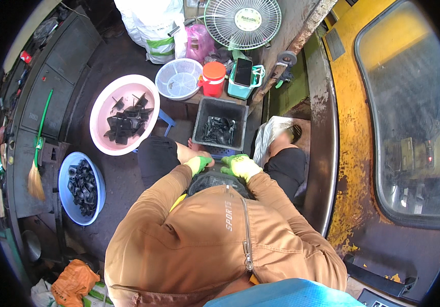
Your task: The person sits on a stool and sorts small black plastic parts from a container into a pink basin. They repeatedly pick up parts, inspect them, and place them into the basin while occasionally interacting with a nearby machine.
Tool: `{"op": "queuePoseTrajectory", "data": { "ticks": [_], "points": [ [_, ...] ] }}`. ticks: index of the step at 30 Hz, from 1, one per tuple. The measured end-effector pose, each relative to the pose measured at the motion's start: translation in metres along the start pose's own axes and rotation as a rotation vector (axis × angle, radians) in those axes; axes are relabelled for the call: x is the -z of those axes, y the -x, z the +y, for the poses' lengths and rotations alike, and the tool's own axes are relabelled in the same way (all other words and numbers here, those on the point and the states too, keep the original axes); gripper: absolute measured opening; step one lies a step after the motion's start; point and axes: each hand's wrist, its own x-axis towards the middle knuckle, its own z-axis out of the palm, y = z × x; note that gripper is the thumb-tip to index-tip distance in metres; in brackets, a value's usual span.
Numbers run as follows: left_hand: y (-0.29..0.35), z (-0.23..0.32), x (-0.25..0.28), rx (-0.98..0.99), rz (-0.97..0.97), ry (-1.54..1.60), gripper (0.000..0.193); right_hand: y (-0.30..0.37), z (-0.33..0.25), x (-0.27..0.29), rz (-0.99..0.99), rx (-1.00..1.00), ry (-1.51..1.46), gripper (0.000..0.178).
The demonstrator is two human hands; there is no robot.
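Black mesh piece (219, 180): it lies in my lap just under both my gloved hands, a dark rounded thing partly covered by my tan jacket; I cannot tell its long axis or which way it points.
Yellow machine body (350, 128): fills my right side, rusty and curved, with a big window; well apart from my hands.
Pink basin (102, 110): ahead to my left, holding flat black parts.
Blue basin (69, 194): at my left, near the pink one, heaped with black curved pieces.
Grey bin (202, 120): straight ahead of my hands, just beyond my knees, with black parts inside; it stands between me and the low table.
Fan (243, 21): upright at the far end, behind the table things.
White colander (179, 79): on the table, just beside the orange jar (213, 78).
Broom (38, 153): leaning at my far left, green handle running up and away.
Left hand (198, 163): green-yellow glove, fingers curled down onto the mesh piece's edge; how tight the grip is, I cannot tell.
Right hand (241, 166): same glove, fingers bent over the mesh piece's other edge; grip unclear too.
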Motion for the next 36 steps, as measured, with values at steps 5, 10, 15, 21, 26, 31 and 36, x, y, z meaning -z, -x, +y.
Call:
{"op": "queuePoseTrajectory", "data": {
  "ticks": [5, 10, 15, 21, 26, 31, 36],
  "points": [
    [-0.004, 0.010, 0.016, -0.354, -0.144, -0.214, 0.029, 0.001, -0.001, -0.001, 0.019, 0.001, 0.008, 0.053],
    [0.000, 0.042, 0.005, -0.309, -0.089, -0.040, 0.022, 0.002, -0.003, 0.003, 0.006, -0.016, -0.022, 0.052],
    [0.002, 0.045, -0.007, 0.372, 0.110, 0.331, 0.032, 0.003, -0.003, 0.003, -0.001, -0.018, 0.000, 0.052],
    [-0.001, 0.018, 0.002, 0.204, -0.062, 0.180, 0.025, 0.001, 0.000, -0.004, 0.050, -0.007, -0.003, 0.053],
    [-0.005, -0.023, 0.007, -0.172, -0.085, 0.126, 0.038, -0.002, 0.003, -0.005, 0.033, 0.002, 0.013, 0.053],
    [-0.008, -0.030, -0.002, -0.217, 0.009, 0.145, 0.030, -0.002, 0.003, -0.004, 0.020, -0.015, 0.007, 0.053],
    [-0.006, 0.036, 0.006, -0.693, -0.099, -0.074, 0.033, -0.001, 0.002, -0.005, 0.032, -0.010, 0.007, 0.053]
  ]
}}
